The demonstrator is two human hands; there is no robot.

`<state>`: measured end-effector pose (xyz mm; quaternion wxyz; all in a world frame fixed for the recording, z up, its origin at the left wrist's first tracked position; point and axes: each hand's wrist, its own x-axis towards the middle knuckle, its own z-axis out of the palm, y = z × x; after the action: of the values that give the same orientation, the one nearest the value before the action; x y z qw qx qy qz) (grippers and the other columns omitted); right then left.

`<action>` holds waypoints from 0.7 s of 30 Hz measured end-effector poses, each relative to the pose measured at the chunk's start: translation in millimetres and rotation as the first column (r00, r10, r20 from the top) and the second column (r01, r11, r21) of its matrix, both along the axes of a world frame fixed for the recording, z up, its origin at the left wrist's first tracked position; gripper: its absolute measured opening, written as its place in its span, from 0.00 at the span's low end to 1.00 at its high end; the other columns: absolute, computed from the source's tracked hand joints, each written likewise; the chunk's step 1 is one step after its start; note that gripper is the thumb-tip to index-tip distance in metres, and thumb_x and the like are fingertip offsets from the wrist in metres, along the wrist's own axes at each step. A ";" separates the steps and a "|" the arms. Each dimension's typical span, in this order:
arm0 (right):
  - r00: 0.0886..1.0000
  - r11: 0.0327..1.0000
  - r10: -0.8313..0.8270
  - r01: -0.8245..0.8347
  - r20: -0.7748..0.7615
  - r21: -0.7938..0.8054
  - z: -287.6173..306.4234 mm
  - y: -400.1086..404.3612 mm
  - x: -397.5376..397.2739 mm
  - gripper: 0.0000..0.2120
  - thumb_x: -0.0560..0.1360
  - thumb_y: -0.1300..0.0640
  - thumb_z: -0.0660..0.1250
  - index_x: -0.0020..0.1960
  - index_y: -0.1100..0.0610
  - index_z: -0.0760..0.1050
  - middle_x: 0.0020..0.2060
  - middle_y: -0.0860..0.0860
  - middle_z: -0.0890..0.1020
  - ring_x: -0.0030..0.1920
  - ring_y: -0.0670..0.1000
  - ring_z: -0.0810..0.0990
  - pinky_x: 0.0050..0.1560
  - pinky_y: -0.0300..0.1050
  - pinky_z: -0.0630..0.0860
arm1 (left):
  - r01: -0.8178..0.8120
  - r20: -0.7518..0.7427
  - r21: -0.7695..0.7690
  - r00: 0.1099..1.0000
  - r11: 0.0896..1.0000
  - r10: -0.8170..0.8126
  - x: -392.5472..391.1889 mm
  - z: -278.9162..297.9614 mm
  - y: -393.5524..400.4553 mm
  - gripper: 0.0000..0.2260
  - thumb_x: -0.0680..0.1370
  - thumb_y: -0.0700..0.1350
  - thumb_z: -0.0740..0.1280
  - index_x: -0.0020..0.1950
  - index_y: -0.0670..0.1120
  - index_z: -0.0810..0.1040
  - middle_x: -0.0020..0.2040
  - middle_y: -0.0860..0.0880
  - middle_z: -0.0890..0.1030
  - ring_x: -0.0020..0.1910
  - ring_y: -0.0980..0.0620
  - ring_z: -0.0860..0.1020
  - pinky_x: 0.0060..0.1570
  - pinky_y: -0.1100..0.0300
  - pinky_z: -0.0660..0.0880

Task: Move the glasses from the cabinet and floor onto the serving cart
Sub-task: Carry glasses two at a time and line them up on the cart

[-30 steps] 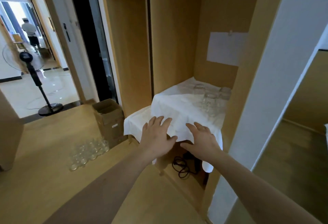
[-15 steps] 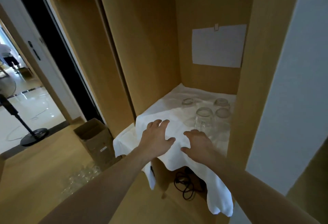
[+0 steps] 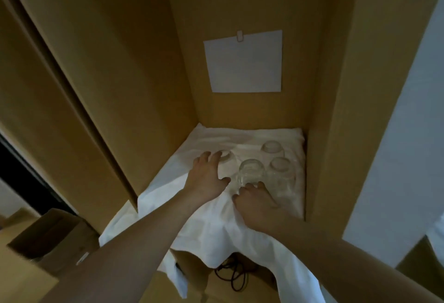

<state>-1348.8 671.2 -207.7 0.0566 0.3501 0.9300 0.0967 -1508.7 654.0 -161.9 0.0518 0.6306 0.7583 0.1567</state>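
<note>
left hand out over the white cloth in the wooden cabinet, fingers spread and relaxed, gripping nothing. fingertips at the near-left glass, just beyond and right of them; actual contact impossible to tell. right hand lower, palm down on the cloth, fingers loosely bent, holding nothing. fingertips just short of the front centre glass, touching or a hair apart, not clear which.

four clear glasses in all, upside down on the cloth. right front glass just right of the centre one, beyond the right hand's fingers. back glass farthest off, past both hands.

white paper sheet clipped to the back wall, well above the hands. cardboard box down left of the left forearm. dark cable under the cloth's hanging edge, between and below the forearms.
</note>
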 end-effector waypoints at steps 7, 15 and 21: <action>0.987 0.990 -0.133 0.136 -0.088 0.025 16.4 14.3 -28.2 0.12 0.76 0.61 0.61 0.57 0.56 0.77 0.53 0.57 0.80 0.58 0.59 0.75 0.60 0.55 0.67 | 0.206 -0.010 -0.110 0.978 0.972 -0.208 -31.3 3.2 69.1 0.43 0.72 0.52 0.76 0.81 0.53 0.55 0.79 0.41 0.56 0.75 0.37 0.59 0.70 0.47 0.66; 0.912 0.911 -0.411 0.411 0.009 -0.036 35.1 43.4 -57.0 0.24 0.75 0.60 0.64 0.70 0.57 0.67 0.66 0.61 0.67 0.65 0.63 0.67 0.59 0.58 0.67 | 0.448 0.088 -0.174 0.894 0.877 -0.440 -56.2 -27.5 113.4 0.39 0.64 0.44 0.79 0.72 0.52 0.67 0.71 0.47 0.67 0.60 0.43 0.74 0.55 0.52 0.76; 0.843 0.838 -0.500 0.528 0.199 -0.135 39.0 72.6 -72.9 0.40 0.70 0.64 0.70 0.77 0.52 0.56 0.66 0.58 0.66 0.66 0.60 0.66 0.63 0.58 0.68 | 0.519 0.186 -0.188 0.853 0.834 -0.488 -73.1 -23.6 129.8 0.34 0.64 0.42 0.79 0.63 0.52 0.65 0.55 0.50 0.70 0.45 0.47 0.74 0.38 0.57 0.71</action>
<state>-1421.7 743.8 -168.7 0.1851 0.5718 0.7990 0.0183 -1581.8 783.8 -185.6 0.2135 0.7862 0.5731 0.0890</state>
